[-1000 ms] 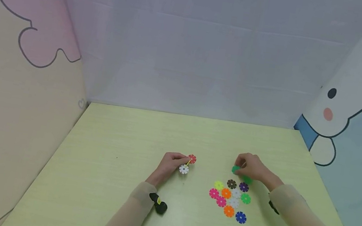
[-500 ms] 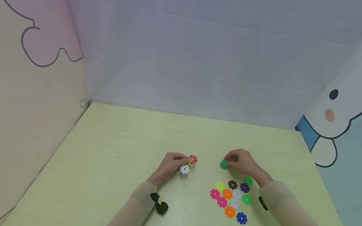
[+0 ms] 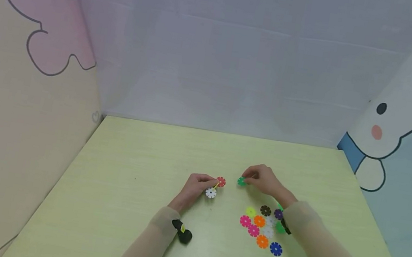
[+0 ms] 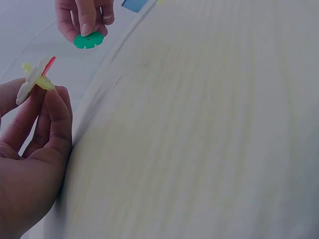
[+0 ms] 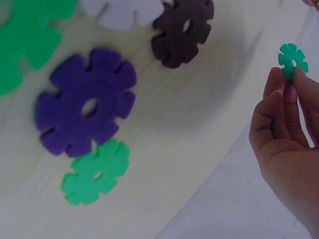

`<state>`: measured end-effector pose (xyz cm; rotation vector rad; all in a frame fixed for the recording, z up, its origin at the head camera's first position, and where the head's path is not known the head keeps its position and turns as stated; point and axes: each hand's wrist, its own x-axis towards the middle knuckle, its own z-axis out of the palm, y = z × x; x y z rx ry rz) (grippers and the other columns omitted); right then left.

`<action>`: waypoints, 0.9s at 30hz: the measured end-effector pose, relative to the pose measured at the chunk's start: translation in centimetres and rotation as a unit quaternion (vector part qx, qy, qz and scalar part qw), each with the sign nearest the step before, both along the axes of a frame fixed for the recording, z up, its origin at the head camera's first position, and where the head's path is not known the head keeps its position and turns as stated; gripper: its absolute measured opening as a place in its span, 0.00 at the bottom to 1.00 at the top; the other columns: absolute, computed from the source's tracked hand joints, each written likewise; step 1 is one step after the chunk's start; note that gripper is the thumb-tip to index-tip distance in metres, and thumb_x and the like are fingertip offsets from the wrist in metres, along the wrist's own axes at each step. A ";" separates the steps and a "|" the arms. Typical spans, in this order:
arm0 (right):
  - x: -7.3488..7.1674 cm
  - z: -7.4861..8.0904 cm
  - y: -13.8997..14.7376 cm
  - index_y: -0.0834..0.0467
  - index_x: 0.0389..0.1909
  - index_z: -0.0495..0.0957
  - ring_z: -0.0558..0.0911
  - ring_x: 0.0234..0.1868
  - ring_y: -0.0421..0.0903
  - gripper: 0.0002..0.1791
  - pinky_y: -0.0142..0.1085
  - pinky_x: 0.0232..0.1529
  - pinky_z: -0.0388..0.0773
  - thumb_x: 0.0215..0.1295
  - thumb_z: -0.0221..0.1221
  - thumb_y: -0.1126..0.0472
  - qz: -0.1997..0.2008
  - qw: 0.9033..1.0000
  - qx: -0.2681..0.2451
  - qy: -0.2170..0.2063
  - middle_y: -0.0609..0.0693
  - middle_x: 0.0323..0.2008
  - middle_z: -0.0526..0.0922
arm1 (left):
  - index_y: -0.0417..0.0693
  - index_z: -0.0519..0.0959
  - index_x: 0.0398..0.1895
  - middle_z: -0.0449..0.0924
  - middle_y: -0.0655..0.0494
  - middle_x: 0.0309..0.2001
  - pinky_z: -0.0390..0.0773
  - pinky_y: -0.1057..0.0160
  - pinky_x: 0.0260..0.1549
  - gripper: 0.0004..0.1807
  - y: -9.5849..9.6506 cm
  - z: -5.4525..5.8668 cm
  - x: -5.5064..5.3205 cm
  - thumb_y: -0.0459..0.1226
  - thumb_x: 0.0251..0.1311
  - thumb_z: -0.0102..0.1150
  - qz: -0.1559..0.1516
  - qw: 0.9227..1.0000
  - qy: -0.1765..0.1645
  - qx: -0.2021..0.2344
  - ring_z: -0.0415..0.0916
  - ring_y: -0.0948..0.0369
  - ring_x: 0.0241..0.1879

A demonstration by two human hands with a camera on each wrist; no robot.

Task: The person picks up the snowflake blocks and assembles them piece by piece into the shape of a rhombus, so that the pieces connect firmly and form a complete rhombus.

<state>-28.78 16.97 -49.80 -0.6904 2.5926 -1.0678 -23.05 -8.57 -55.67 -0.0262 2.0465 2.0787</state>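
Observation:
Between thumb and fingers my left hand (image 3: pixel 192 188) holds a small joined piece of slotted plastic snowflake discs. Its white disc (image 3: pixel 210 195), red disc (image 3: pixel 221 182) and yellow disc (image 4: pixel 46 83) are fitted together at angles. My right hand (image 3: pixel 264 181) pinches a green snowflake disc (image 5: pixel 286 61) by its edge, just above the table. In the left wrist view that green disc (image 4: pixel 88 42) is apart from the joined piece, a short gap away. Part of the red disc is hidden behind the white one in that view.
Loose snowflake discs lie in a cluster below my right forearm: a brown disc (image 3: pixel 266 211), purple disc (image 5: pixel 75 117), blue disc (image 3: pixel 275 252), orange disc (image 3: pixel 262 241), pink disc (image 3: pixel 245 221) and others. The pale table (image 3: pixel 137 149) meets a curtain behind and printed walls at both sides.
My right hand has carried the green disc leftward from behind the cluster, closer to my left hand. The left hand stays nearly still with its joined piece.

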 end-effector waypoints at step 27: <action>0.7 0.7 -3.6 0.60 0.36 0.83 0.81 0.35 0.44 0.03 0.40 0.42 0.77 0.62 0.62 0.68 0.049 0.997 -0.054 0.026 0.49 0.35 0.84 | 0.38 0.85 0.34 0.82 0.52 0.38 0.72 0.62 0.42 0.14 -0.1 1.1 0.6 0.43 0.58 0.66 -0.006 1.000 0.023 -0.016 0.74 0.59 0.39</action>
